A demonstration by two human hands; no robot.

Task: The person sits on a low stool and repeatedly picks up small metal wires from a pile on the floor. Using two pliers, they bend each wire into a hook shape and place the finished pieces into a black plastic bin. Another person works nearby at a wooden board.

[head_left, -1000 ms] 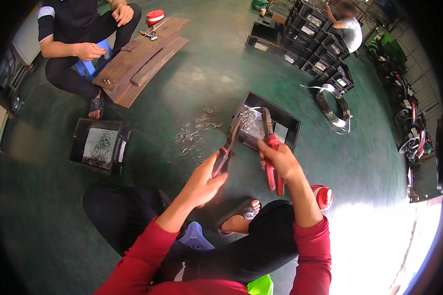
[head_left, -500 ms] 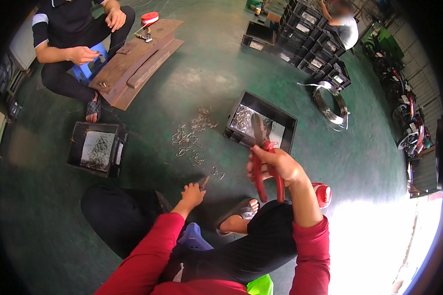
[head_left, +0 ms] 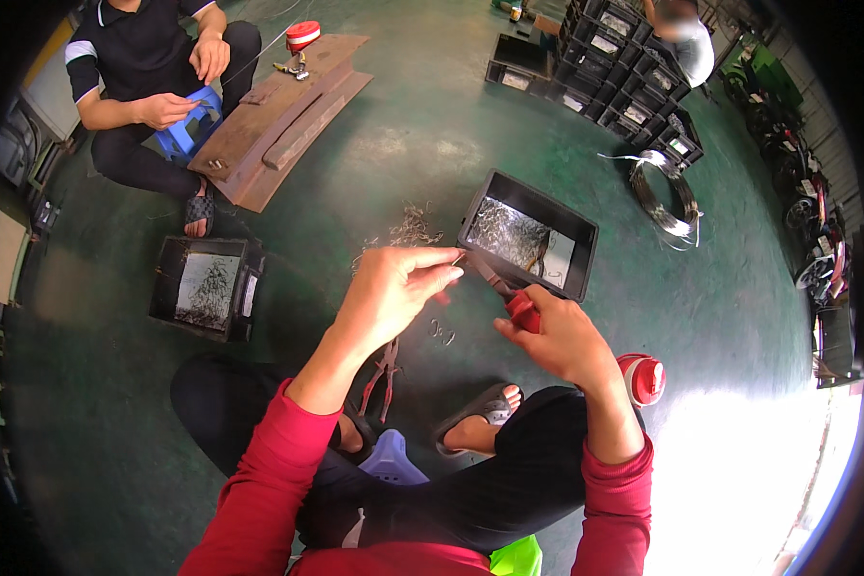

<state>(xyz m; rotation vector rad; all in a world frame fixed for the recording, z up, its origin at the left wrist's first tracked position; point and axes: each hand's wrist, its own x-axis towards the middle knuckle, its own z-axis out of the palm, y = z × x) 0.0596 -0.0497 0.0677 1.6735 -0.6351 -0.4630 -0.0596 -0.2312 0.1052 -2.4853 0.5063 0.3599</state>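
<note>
My left hand is closed, thumb and forefinger pinching a small wire piece whose shape I cannot make out. Wrapped round the red handles of the pliers is my right hand. The pliers' jaws point up and left and meet the wire at my left fingertips. Beneath my left hand, another pair of red-handled pliers lies on the floor by my foot. Bent wire pieces are heaped on the floor beyond my hand, which partly hides them. Some loose wire hooks lie closer to me.
A black crate with wire pieces stands ahead; another crate is at left. Far left, a seated person works beside a rusty steel beam. Stacked crates, a wire coil and a red-white container are at right.
My left hand has left the floor pliers and risen to the pliers in my right hand, now with wire in its fingertips. The right-hand pliers have tilted left and their handles closed together.
</note>
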